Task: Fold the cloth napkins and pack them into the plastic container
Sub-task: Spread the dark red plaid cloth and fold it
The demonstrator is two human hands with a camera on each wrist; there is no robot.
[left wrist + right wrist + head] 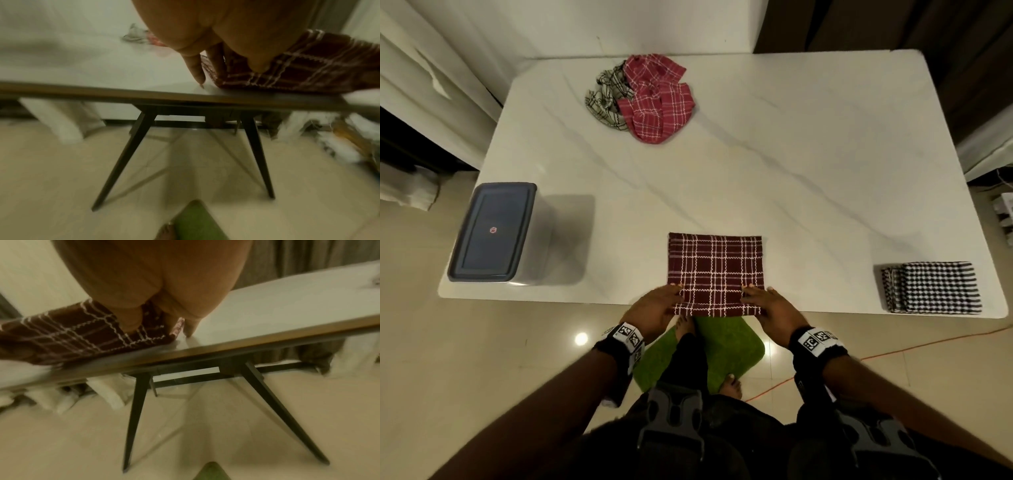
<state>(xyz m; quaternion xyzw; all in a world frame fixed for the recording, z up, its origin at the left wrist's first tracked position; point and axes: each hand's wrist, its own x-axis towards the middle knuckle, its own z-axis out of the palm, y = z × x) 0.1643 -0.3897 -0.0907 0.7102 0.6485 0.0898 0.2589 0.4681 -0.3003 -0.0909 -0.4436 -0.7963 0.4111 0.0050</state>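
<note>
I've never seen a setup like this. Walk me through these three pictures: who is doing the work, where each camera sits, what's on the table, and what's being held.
No machine here: a person works with bare hands and wears three cameras. The big overhead picture comes from the head. The two blurry ones come from the wrists, looking along the palms at the fingers.

On the white table lie a lidded plastic container at the left, a heap of unfolded napkins at the far side, and a folded checked pile at the right.

The left hand and the right hand each grip a near corner of the maroon plaid napkin, which lies flat at the near edge, thumbs on top. The wrist views show the same cloth under the thumbs.
</note>
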